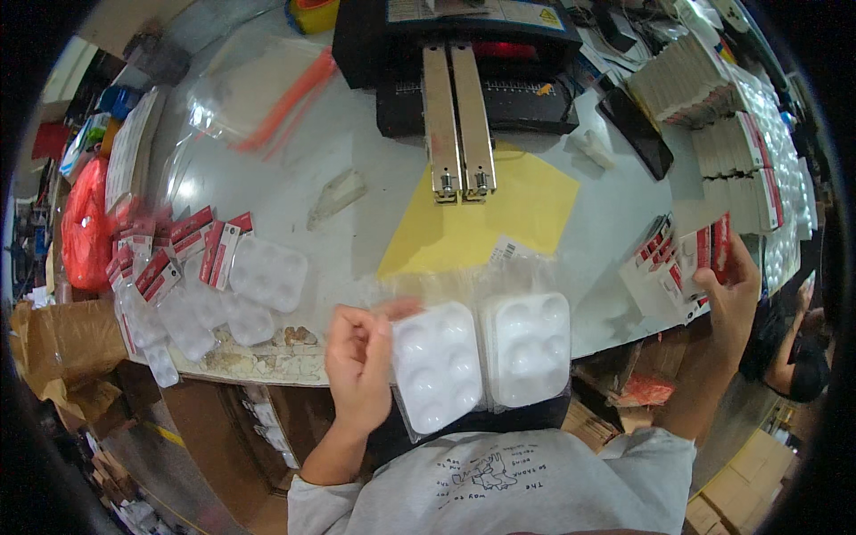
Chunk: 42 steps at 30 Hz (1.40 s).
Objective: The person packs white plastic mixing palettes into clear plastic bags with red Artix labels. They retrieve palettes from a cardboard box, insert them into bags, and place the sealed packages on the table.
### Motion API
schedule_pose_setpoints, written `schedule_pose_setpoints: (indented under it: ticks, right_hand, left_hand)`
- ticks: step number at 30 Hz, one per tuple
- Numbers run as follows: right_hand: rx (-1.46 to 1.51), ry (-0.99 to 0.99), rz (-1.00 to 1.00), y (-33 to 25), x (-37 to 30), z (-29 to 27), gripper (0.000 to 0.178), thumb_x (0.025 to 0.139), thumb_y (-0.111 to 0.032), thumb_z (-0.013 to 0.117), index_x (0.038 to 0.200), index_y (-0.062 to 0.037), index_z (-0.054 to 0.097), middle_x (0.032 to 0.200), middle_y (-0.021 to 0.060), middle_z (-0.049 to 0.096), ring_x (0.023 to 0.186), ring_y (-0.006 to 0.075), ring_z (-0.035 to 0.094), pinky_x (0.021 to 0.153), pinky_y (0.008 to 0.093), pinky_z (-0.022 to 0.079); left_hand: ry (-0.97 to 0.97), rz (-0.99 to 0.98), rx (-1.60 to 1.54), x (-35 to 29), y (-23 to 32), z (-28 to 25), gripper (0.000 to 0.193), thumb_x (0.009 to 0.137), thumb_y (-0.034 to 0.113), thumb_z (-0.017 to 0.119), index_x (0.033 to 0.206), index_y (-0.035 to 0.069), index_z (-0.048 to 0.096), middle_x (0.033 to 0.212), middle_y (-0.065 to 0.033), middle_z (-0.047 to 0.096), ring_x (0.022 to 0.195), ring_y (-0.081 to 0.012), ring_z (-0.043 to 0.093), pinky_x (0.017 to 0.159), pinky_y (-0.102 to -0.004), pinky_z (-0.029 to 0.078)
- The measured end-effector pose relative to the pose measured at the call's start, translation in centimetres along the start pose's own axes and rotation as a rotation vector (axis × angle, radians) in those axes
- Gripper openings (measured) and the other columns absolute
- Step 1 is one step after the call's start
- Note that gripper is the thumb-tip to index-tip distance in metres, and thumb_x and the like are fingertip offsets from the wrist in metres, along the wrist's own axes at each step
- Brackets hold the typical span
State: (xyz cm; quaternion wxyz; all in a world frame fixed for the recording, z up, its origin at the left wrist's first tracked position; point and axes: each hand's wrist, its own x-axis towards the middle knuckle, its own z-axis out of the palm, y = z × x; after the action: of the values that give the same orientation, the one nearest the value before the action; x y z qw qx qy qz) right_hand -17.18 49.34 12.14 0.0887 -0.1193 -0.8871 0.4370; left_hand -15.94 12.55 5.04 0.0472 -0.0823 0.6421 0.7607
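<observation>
Two white plastic paint palettes with round wells, in clear bags, lie side by side at the table's near edge: the left palette (437, 366) and the right palette (526, 348). Just left of the left palette is my left hand (358, 361), its fingers curled and one fingertip blurred; whatever they pinch, if anything, is hidden. At the right, my right hand (736, 290) grips a red-and-white header card (704, 248) between thumb and fingers. Beside it stands a stack of similar header cards (655, 272).
Bagged palettes with red header cards (209, 294) are piled at the left. A black machine (468, 98) with two metal rails reaches over a yellow sheet (428, 223). Clear bags (259, 80) lie at the far left. A phone (635, 129) and stacked cards (691, 85) occupy the right.
</observation>
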Motion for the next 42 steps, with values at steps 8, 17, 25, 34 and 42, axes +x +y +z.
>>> schedule_pose_setpoints:
  ticks: [8, 17, 25, 34, 42]
  right_hand:
    - [0.149, -0.675, -0.096, -7.6, 0.9, 13.6, 0.025, 0.082, -0.018, 0.068, 0.09, 0.0045, 0.062, 0.069, 0.0032, 0.058, 0.06, 0.0046, 0.047, 0.053, 0.0216, 0.04]
    - [0.092, -0.728, -0.257, -7.0, 1.6, 13.8, 0.016, 0.079, -0.011, 0.07, 0.08, 0.0023, 0.061, 0.059, 0.0034, 0.056, 0.055, 0.0071, 0.045, 0.049, 0.0243, 0.037]
    - [0.206, -0.612, -0.157, -5.3, 2.2, 13.4, 0.027, 0.077, -0.024, 0.072, 0.084, 0.0005, 0.066, 0.064, 0.0086, 0.062, 0.054, 0.0158, 0.059, 0.052, 0.028, 0.045]
    - [0.629, -0.935, 0.472, -2.4, 0.4, 13.5, 0.018, 0.086, -0.013, 0.06, 0.083, 0.0044, 0.063, 0.071, 0.0089, 0.065, 0.059, 0.0132, 0.063, 0.049, 0.0223, 0.048]
    - [0.765, -0.566, 0.473, -2.1, 4.1, 18.6, 0.018, 0.089, -0.015, 0.056, 0.085, 0.0014, 0.059, 0.077, 0.0076, 0.063, 0.062, 0.0132, 0.063, 0.054, 0.0249, 0.051]
  left_hand:
    - [-0.095, -0.051, 0.122, -0.3, 0.7, 2.9, 0.016, 0.09, 0.005, 0.056, 0.103, -0.005, 0.058, 0.081, -0.0035, 0.067, 0.068, 0.0001, 0.051, 0.06, -0.0144, 0.04]
    - [-0.091, -0.072, 0.235, 0.5, -0.3, 2.7, 0.011, 0.089, 0.008, 0.06, 0.088, -0.002, 0.063, 0.068, -0.002, 0.064, 0.059, -0.0012, 0.047, 0.053, -0.0178, 0.039]
    - [0.059, 0.138, 0.285, 1.1, -0.4, 2.3, 0.016, 0.09, 0.011, 0.057, 0.09, -0.004, 0.064, 0.069, -0.0019, 0.061, 0.061, -0.0042, 0.048, 0.056, -0.0191, 0.04]
    - [0.074, -0.056, 0.218, 2.0, -1.0, 2.0, 0.023, 0.094, 0.014, 0.051, 0.083, -0.003, 0.061, 0.067, 0.0003, 0.056, 0.063, -0.005, 0.043, 0.057, -0.0208, 0.036]
    - [0.101, -0.039, 0.355, 9.3, -3.9, 2.2, 0.029, 0.094, 0.021, 0.048, 0.076, 0.0, 0.056, 0.061, 0.0017, 0.047, 0.058, -0.0069, 0.037, 0.055, -0.0249, 0.033]
